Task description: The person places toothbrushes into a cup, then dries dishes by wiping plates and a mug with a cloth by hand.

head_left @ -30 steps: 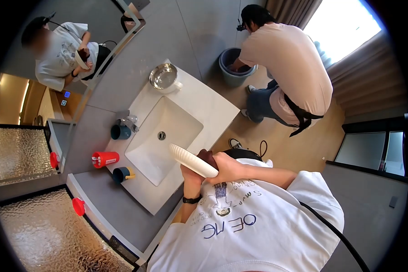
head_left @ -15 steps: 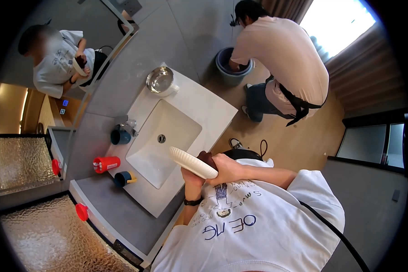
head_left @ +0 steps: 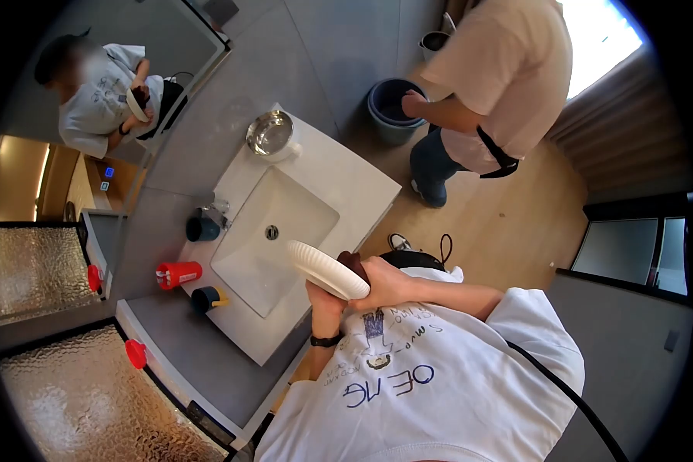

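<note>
A white plate [head_left: 323, 271] with a ribbed rim is held tilted in front of my chest, over the near edge of the washbasin. Beneath it, my left hand [head_left: 327, 299], with a black band on the wrist, grips its lower part. My right hand [head_left: 387, 283] is closed around a dark reddish-brown, cloth-like piece [head_left: 352, 262] pressed against the other face of the plate. Part of that piece is hidden by the plate and my fingers. Both hands and the plate also show in the mirror [head_left: 173, 46].
The white basin [head_left: 308, 215] has a tap [head_left: 220, 212] at its left. Around it stand a shiny metal bowl [head_left: 270, 134], a dark teal cup [head_left: 202, 228], a red cup [head_left: 179, 274] and a dark mug [head_left: 205, 299]. A co-worker [head_left: 508, 85] stands beside a grey-blue bucket [head_left: 396, 131].
The co-worker has straightened up from bending, raising a hand toward the bucket's rim. A smaller dark container now shows behind the bucket. My hands and the plate have barely moved.
</note>
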Action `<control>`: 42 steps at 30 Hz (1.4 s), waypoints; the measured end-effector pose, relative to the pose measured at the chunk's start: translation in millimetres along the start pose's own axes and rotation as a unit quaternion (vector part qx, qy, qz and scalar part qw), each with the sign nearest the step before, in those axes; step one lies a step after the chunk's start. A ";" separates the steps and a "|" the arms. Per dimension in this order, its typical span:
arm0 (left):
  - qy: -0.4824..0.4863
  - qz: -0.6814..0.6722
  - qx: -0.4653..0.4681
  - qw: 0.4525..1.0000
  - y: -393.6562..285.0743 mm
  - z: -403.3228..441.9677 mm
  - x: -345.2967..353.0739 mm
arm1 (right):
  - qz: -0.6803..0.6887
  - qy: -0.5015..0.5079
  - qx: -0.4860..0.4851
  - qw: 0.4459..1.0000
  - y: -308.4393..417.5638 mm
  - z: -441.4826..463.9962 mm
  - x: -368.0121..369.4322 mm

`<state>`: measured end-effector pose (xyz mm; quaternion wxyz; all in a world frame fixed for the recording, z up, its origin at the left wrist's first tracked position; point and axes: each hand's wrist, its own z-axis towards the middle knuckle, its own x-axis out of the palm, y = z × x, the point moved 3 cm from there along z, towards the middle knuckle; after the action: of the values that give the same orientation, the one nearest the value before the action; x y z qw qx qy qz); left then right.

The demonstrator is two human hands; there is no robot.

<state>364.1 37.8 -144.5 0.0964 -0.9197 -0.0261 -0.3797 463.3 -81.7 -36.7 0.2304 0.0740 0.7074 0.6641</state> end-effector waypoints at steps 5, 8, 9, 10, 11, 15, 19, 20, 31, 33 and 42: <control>-0.032 0.009 0.019 0.999 3.4 -1.3 -4.0 | -0.006 0.027 0.011 1.000 -5.4 -1.8 0.6; -0.034 -0.010 0.018 0.999 2.2 -3.8 -4.3 | 0.004 0.024 0.000 1.000 -3.7 -1.5 1.2; -0.026 -0.032 0.005 0.999 3.6 -5.6 -4.6 | 0.004 0.026 0.002 1.000 -2.3 -1.9 1.3; -0.028 -0.035 0.006 0.999 4.8 -6.4 -9.0 | 0.004 0.029 0.004 1.000 -1.7 -2.9 2.0; -0.016 -0.020 0.023 0.999 5.0 -6.6 -13.5 | 0.004 0.032 0.005 0.999 -2.4 -3.9 3.1; -0.033 0.016 0.056 0.998 3.1 -9.3 -11.8 | 0.003 0.058 0.020 0.998 -3.5 -3.6 4.9; -0.015 0.006 0.042 0.999 3.5 -10.7 -10.8 | 0.000 0.065 0.007 0.998 -5.2 -3.1 8.9; -0.005 0.001 0.039 0.999 3.7 -12.9 -9.0 | -0.007 0.069 0.007 0.998 -6.9 -2.9 10.2; 0.004 -0.026 0.014 1.000 -0.3 -14.9 -11.6 | -0.007 0.075 0.036 0.997 -1.1 -1.4 11.9; 0.031 -0.063 -0.006 0.998 -1.1 -13.5 -12.1 | -0.009 0.082 0.025 0.996 -9.8 -0.5 16.1; -0.011 0.039 0.080 0.996 -5.4 -12.1 -21.1 | -0.012 0.056 0.011 0.998 -0.2 1.8 17.2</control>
<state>340.1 41.2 -150.1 0.1837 -0.9137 -0.0216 -0.3620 448.8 -73.0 -40.9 0.1975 0.0314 0.7275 0.6564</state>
